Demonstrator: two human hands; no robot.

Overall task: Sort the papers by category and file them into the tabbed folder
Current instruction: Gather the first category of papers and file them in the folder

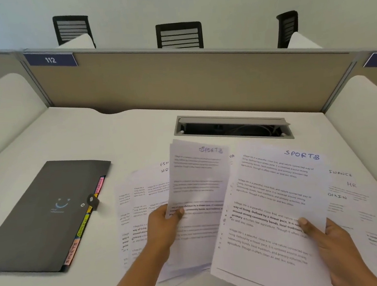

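Note:
My left hand pinches a blurred sheet headed SPORTS, lifted above the desk. My right hand grips the right edge of another sheet headed SPORTS, thumb on top. Under them, printed papers lie fanned out on the desk; partly readable headings at the right include INANCE and HR. A dark grey tabbed folder lies closed at the left, snap strap fastened, with coloured tabs along its right edge, one marked SPORTS.
A white desk sits inside a cubicle with a beige partition behind and white side panels. An open grey cable tray is set into the desk behind the papers. Black chairs stand beyond the partition.

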